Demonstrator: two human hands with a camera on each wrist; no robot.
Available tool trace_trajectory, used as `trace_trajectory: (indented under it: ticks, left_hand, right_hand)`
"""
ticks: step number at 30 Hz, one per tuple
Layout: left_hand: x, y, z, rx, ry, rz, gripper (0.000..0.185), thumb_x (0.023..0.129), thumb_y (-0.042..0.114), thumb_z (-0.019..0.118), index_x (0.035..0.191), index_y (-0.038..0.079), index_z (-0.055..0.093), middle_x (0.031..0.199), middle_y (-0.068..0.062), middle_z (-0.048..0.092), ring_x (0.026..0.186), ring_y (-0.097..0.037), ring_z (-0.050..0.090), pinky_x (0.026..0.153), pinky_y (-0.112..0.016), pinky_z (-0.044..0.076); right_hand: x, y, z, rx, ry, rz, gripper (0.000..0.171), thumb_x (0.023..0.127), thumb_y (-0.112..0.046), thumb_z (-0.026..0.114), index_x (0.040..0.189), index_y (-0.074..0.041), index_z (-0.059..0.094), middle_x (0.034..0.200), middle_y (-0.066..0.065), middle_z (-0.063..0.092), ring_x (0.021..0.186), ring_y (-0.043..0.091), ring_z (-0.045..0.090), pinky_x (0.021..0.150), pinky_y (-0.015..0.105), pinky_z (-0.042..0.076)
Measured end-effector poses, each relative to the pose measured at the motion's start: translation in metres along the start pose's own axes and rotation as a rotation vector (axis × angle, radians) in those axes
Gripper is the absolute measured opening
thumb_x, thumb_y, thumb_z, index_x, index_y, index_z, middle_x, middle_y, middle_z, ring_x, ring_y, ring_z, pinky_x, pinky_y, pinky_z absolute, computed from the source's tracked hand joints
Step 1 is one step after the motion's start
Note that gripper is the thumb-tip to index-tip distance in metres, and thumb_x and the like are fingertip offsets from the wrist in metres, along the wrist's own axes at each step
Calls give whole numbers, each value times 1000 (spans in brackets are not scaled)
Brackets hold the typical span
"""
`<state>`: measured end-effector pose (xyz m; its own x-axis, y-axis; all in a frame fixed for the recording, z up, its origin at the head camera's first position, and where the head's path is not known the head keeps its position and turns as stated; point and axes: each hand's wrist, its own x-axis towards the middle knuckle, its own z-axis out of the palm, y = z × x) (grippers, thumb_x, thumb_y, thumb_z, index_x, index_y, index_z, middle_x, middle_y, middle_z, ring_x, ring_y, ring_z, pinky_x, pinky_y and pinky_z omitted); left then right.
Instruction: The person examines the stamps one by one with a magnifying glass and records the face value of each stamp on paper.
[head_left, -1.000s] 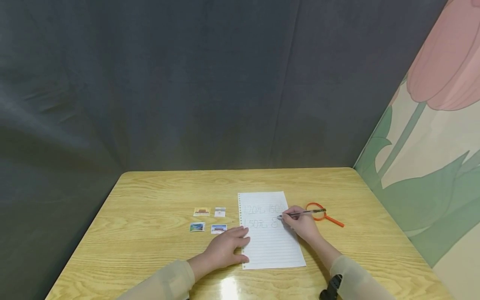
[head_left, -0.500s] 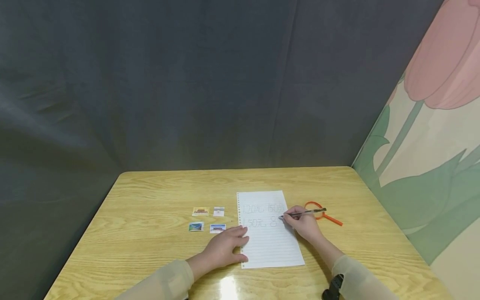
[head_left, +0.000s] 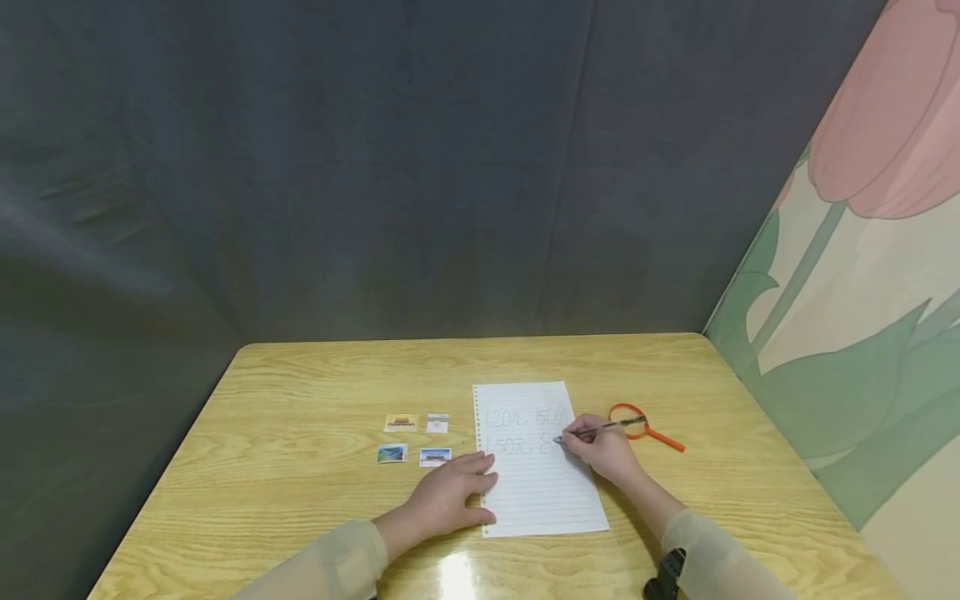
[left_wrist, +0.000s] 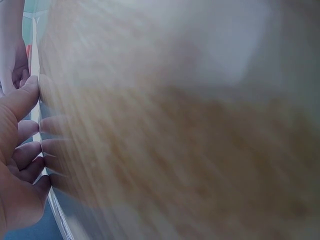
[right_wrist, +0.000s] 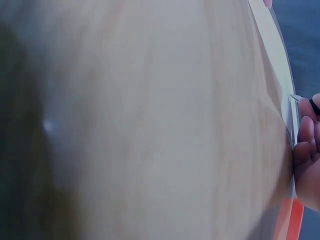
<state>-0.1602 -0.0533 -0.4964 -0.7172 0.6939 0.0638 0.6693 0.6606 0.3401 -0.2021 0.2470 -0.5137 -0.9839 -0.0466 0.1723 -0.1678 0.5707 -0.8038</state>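
A lined white sheet (head_left: 537, 483) with handwritten figures lies on the wooden table (head_left: 300, 392). My right hand (head_left: 600, 450) grips a pen (head_left: 600, 430) whose tip touches the sheet's second written line. My left hand (head_left: 450, 493) lies flat with straight fingers, pressing the sheet's left edge near its punched holes. Four small picture stamps (head_left: 401, 423) (head_left: 437, 423) (head_left: 392, 453) (head_left: 436, 456) lie in two rows left of the sheet. In the left wrist view my fingers (left_wrist: 22, 150) press the table, blurred. The right wrist view shows only my fingers (right_wrist: 306, 155) at the edge.
An orange-framed magnifying glass (head_left: 637, 423) lies right of the sheet, just behind the pen. A dark grey curtain hangs behind the table. A wall painted with a tulip (head_left: 862, 250) stands on the right.
The pen tip has moved slightly left and down on the second line. My left hand has stayed on the sheet's edge.
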Motion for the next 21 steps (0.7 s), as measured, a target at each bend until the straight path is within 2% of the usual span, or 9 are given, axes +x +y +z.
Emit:
trace_trajectory:
  ticks: [10, 21]
  left_hand:
    - [0, -1, 1, 1, 10, 0, 62, 83, 45, 76, 133, 11, 64, 147, -8, 49, 138, -25, 43, 114, -38, 35]
    - [-1, -1, 0, 4, 19, 14, 61, 83, 44, 77, 132, 10, 64, 147, -9, 49, 137, -26, 43, 113, -39, 35]
  right_hand:
    - [-7, 1, -5, 42, -98, -30, 8, 85, -2, 75, 82, -7, 68, 65, -2, 57, 52, 7, 47, 44, 19, 39]
    - [-8, 5, -12, 68, -70, -55, 8, 84, 0, 74, 83, -5, 68, 66, -1, 57, 52, 6, 46, 44, 19, 40]
